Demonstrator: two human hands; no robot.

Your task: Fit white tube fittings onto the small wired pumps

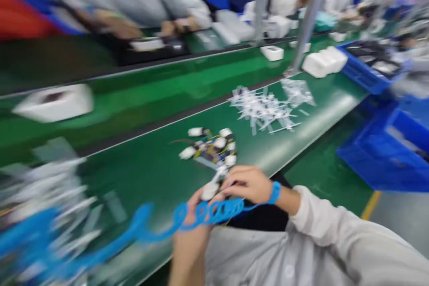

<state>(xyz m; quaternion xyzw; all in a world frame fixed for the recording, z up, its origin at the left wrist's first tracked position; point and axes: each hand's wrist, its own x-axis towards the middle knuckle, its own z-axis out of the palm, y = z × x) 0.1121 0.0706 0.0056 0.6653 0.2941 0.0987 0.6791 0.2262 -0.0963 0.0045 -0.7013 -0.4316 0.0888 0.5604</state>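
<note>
Carrying everything, worktop (150,174): a green surface is running under the wired cluster and out to both sides of it.
blue crates (385,161): are sitting well to the right of the wired cluster, off the worktop's edge.
white box (55,103): is lying far left of the wired cluster, beyond a dark strip.
plastic bits (264,109): are lying in a pale loose heap behind and right of the wired cluster.
blue coiled cord (214,211): is trailing leftward from the right wrist, nearer than the wired cluster.
right hand (251,185): its grip is closing narrowly on the white capped part, just in front of the wired cluster.
left hand (194,228): its grip is holding the same part from below; blur is hiding the fingertips.
wired cluster (214,147): white-capped pieces with coloured wires are lying together near the worktop's near edge.
white capped part (209,191): is being held between both hands, just in front of the wired cluster.
</note>
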